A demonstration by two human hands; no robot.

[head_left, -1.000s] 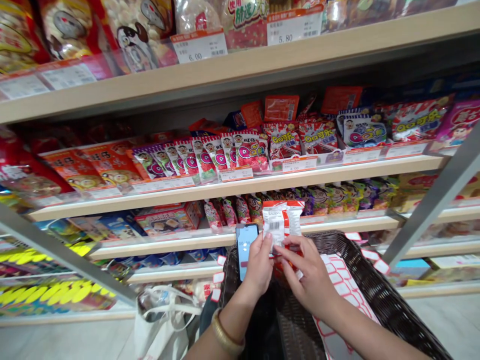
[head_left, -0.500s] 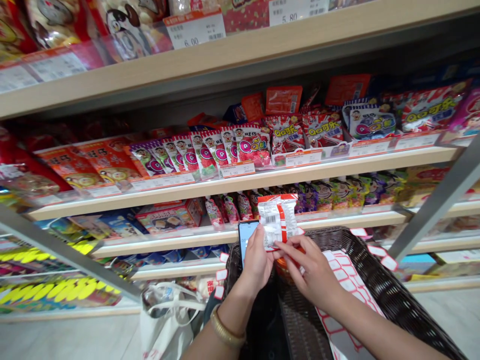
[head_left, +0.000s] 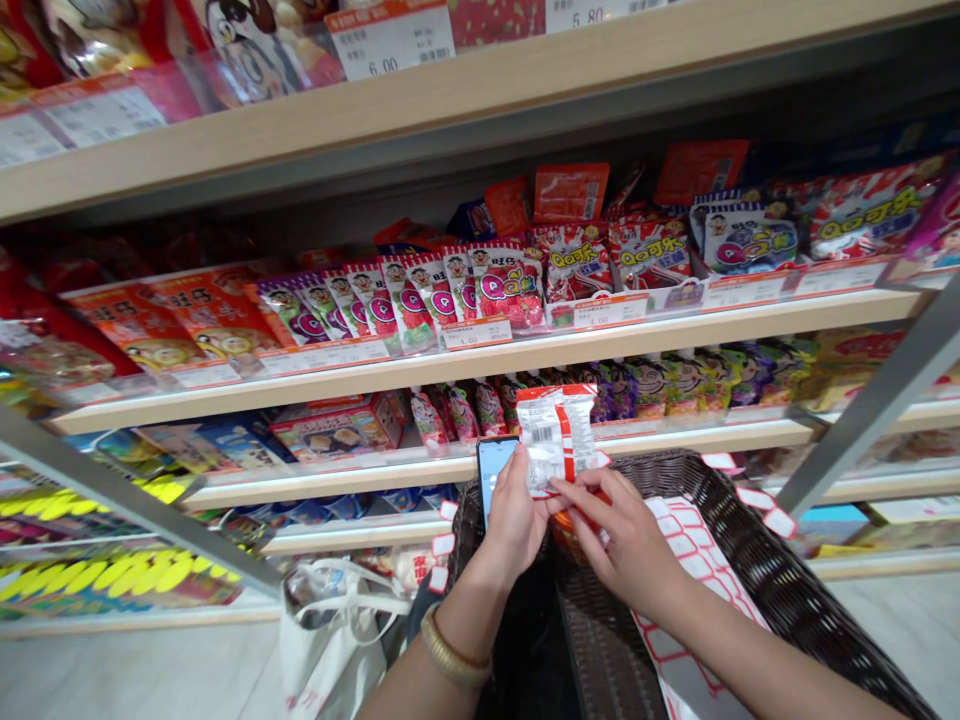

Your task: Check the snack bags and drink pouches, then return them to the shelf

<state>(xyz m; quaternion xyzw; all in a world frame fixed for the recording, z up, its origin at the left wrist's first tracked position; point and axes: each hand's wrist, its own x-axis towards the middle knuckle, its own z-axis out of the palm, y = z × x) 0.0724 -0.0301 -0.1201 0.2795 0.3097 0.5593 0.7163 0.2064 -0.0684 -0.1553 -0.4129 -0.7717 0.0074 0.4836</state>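
Observation:
My left hand (head_left: 516, 518) is closed around a phone (head_left: 493, 467) with a lit blue screen and also pinches the lower edge of a small red and white snack packet (head_left: 555, 436), whose barcode side faces me. My right hand (head_left: 624, 540) pinches the same packet from the right, fingers curled at its bottom corner. Both hands hover over a dark woven basket (head_left: 750, 590). A gold bangle (head_left: 451, 655) circles my left wrist.
Wooden shelves (head_left: 480, 365) packed with candy bags and price tags fill the view ahead. A sheet of red-bordered white labels (head_left: 690, 565) lies in the basket. A white tote bag (head_left: 330, 630) hangs at lower left. Grey metal bars (head_left: 862, 420) slant across both sides.
The view has tilted slightly, so shelves sit lower to the left. Both hands and the packet rose a little; the grip on phone and packet is the same.

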